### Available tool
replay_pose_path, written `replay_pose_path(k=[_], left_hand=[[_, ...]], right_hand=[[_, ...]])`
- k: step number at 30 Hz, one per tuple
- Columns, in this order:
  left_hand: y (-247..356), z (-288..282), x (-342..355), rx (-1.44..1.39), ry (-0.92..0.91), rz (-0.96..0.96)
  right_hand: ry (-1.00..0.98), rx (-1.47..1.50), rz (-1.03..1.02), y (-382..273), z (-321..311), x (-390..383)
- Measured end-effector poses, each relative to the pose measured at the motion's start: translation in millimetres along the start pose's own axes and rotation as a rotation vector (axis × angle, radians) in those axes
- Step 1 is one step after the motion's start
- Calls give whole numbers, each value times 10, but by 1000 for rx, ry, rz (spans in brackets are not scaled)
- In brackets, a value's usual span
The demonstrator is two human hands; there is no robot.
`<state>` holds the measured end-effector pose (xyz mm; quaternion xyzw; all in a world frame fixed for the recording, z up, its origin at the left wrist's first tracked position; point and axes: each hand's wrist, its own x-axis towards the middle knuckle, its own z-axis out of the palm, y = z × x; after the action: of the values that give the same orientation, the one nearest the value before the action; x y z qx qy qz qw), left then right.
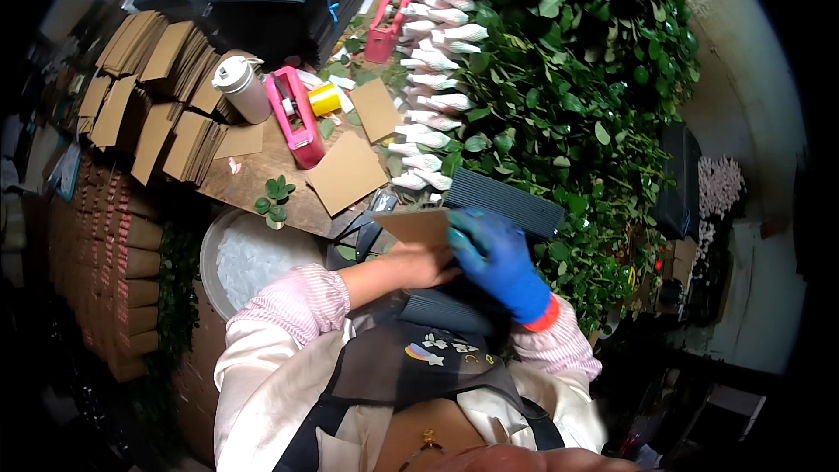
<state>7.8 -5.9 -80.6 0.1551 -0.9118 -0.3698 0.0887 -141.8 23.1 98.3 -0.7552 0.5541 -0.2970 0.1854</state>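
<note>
My right hand (496, 260), in a blue glove with an orange cuff, closes its fingers on the right edge of a small brown cardboard piece (412, 227). Bare, my left hand (421, 267) lies against the lower edge of that piece. The glove and the cardboard hide its fingers. Below both hands, close to my body, is a dark ribbed sheet (447, 310). Another dark ribbed piece (507, 201) lies just beyond the glove, against the leafy stems. Black-handled scissors (371, 223) rest on the table left of the cardboard.
Leafy stems (568, 61) with white-netted heads (437, 61) are heaped at the right. The wooden table (262, 166) holds a pink tape dispenser (297, 118), yellow tape roll (324, 100), a bottle (245, 92), cardboard stacks (166, 65) and loose cardboard (347, 173). A white bucket (210, 253) stands below.
</note>
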Motion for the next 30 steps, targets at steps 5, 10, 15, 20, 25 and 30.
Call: replay_pose_path(k=[5,10,15,20,25,30], left_hand=[[212,-316,120,353,213,218],[109,-209,111,371,242,219],[170,-246,82,453,146,144],[154,-270,93,492,116,147],[83,-366,-5,359,123,145],[101,-627,-286,291,582,89]], right_hand=[[-266,363,596,516,-128,-892],[-392,545,863,742,11,-930],[-452,466,824,747,-34,-1012],[-389,751,878,812,16,-1154],[-495,651,913,799,69,-989],[-558,349,835,693,98,-847]])
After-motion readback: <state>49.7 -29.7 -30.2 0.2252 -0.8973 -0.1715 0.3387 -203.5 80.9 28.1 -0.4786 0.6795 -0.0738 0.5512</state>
